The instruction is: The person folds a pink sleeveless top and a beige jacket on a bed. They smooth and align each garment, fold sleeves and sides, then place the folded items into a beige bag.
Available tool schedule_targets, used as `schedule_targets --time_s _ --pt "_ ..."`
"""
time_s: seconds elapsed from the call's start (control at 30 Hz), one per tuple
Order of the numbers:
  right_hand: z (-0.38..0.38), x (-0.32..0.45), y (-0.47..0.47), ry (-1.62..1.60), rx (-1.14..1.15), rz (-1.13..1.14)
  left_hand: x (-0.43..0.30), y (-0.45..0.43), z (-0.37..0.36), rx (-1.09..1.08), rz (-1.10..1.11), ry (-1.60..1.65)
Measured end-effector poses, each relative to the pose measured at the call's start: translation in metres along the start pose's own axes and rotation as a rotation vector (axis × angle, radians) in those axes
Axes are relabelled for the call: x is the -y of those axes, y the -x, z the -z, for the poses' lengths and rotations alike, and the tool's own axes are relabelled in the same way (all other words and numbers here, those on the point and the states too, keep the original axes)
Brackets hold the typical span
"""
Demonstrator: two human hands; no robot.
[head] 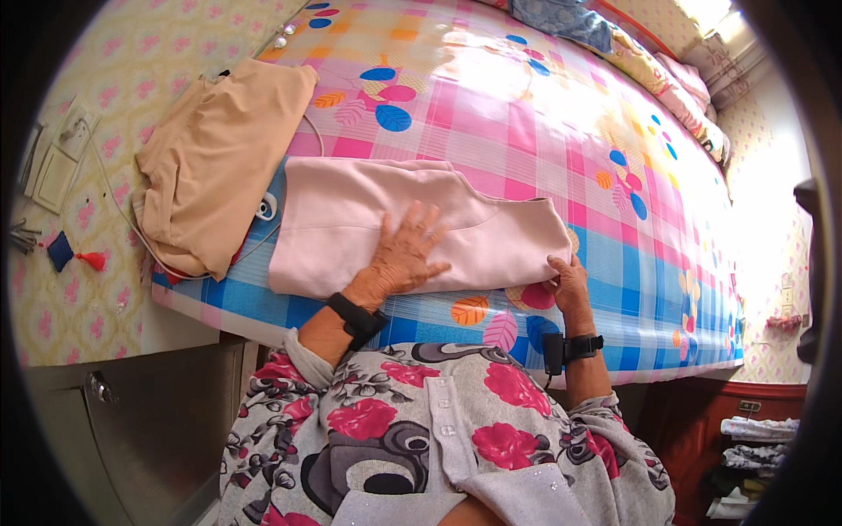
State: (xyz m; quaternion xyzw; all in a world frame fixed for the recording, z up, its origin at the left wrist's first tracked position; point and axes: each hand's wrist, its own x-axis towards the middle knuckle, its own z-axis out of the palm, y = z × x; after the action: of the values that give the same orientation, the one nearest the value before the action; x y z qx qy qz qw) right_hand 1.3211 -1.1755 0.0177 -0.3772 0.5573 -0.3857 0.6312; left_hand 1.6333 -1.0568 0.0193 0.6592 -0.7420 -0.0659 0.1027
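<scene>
A pale pink sleeveless garment (335, 230) lies folded lengthwise in front of me, its curved armhole edge towards the upper right. My left hand (408, 253) rests flat on its middle, fingers spread and holding nothing. At the garment's narrow right end, my right hand (567, 276) pinches the near corner between thumb and fingers. Black straps with small devices circle both wrists. The garment lies on a glossy plaid cover with leaf prints (612, 276).
A peach-coloured cloth (217, 164) lies heaped at the left, with a white cable (135, 227) beside it. A small white round object (266, 207) sits between cloth and garment. Bedding (625, 52) lines the far edge. Folded items (756, 454) are stacked at the lower right.
</scene>
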Motion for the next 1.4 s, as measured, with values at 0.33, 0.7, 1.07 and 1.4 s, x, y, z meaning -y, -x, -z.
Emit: schedule_targets --time_s 0.33,0.7,1.07,1.4 --pt "-0.03 0.035 0.007 -0.223 -0.012 0.186 0.002 0.045 0.023 0.132 0.043 0.293" --pt "-0.246 0.083 0.092 0.165 0.609 0.599 0.035 0.155 0.07 -0.488 0.507 1.593" --pt "-0.258 0.018 0.12 0.719 1.107 1.051 0.058 0.175 0.095 -0.677 0.758 0.936" --pt "-0.185 0.008 0.047 0.597 0.364 0.114 0.063 0.136 0.086 -0.499 0.675 0.356"
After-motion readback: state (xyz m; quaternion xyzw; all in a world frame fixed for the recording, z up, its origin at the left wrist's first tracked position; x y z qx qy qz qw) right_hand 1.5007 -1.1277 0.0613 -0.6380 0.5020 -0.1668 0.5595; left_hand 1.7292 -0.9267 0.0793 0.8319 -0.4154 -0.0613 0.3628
